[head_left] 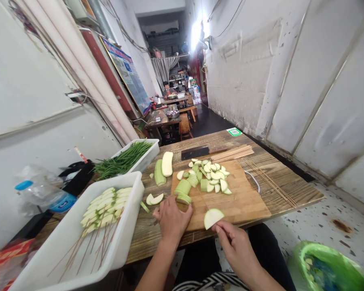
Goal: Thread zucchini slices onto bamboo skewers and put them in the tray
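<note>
My right hand [235, 242] pinches a pale green zucchini slice [212, 217] just over the near edge of the wooden cutting board [245, 202]. My left hand [171, 220] is closed at the board's near left corner, beside cut zucchini chunks [183, 189]; a thin skewer tip seems to poke out of it, but I cannot make it out clearly. Several more slices [214, 176] lie heaped on the board's far half. Two zucchini halves [164, 165] rest on the table to the left.
A white tray [130, 226] at left holds skewered zucchini slices [104, 206]. Behind it is a tray of green chives [124, 159]. A cleaver [195, 152] and bamboo skewers [233, 153] lie beyond the board. A plastic bottle [45, 194] sits left; a green bag [330, 264] is on the floor at right.
</note>
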Demonstrator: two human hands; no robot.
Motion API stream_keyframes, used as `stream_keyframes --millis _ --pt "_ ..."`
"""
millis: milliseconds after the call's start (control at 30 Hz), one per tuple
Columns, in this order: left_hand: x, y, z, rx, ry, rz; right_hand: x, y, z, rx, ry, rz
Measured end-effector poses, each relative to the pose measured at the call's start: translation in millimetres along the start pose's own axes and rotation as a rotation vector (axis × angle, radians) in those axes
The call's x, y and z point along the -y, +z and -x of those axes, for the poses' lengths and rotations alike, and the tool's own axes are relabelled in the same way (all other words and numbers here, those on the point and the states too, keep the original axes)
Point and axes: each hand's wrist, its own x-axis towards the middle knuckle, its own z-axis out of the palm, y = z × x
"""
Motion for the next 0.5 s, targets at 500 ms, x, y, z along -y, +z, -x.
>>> stream_keyframes --millis 500 --pt "22.5 -21.2 -27.2 0.3 0.245 -0.058 0.6 1.9 1.0 0.043 -0.014 0.001"
